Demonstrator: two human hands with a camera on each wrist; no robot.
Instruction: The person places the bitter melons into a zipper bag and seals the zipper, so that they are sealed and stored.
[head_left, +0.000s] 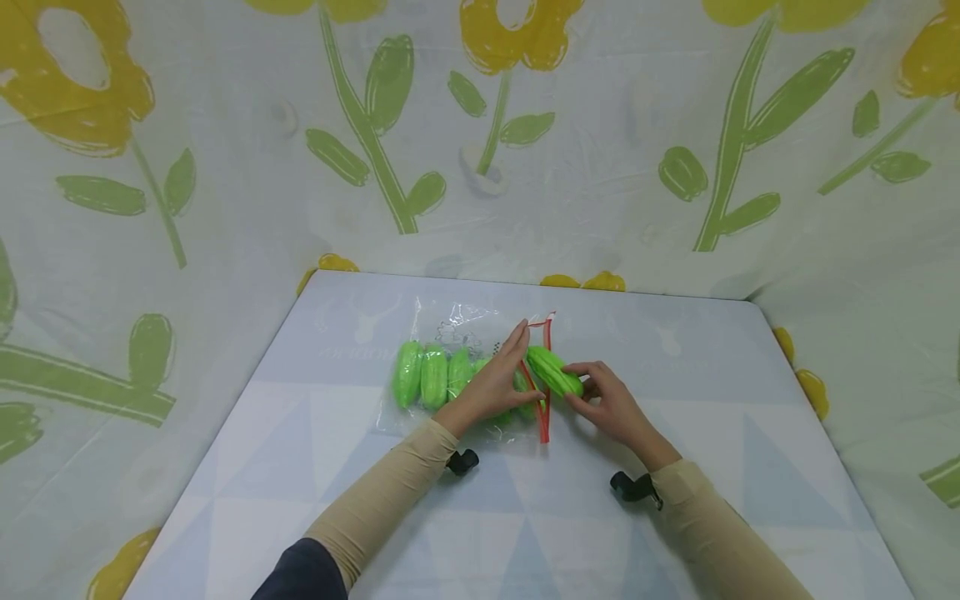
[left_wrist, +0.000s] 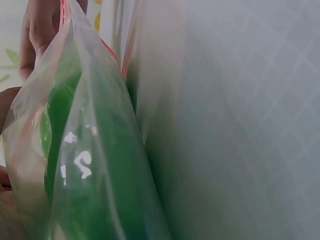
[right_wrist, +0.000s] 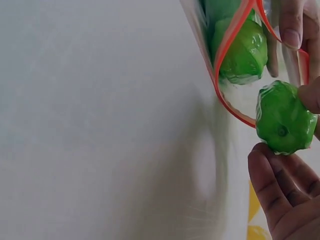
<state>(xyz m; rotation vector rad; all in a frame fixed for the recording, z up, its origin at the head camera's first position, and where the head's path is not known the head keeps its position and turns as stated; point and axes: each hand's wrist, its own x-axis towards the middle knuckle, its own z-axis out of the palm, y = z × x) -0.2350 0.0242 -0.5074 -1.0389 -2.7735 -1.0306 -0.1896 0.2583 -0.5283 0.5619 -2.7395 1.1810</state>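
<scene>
In the head view, a clear zip bag [head_left: 390, 421] with a red zip edge [head_left: 545, 425] lies on the table, its mouth facing right. Several bright green gourds [head_left: 434, 377] lie side by side inside it. My left hand [head_left: 487, 387] holds the mouth apart, fingers at the far lip and thumb near the closer one. At the opening, my right hand [head_left: 611, 408] pinches the right end of a ridged green gourd [head_left: 553, 371]. The right wrist view shows this gourd's blunt end [right_wrist: 284, 120] beside the looped red rim. Plastic and bagged gourds fill much of the left wrist view.
A pale table [head_left: 652, 550] with faint triangle patterns carries everything. Behind and beside it hangs a white curtain [head_left: 570, 192] printed with yellow flowers. Small black wrist cameras [head_left: 632, 487] sit by both forearms.
</scene>
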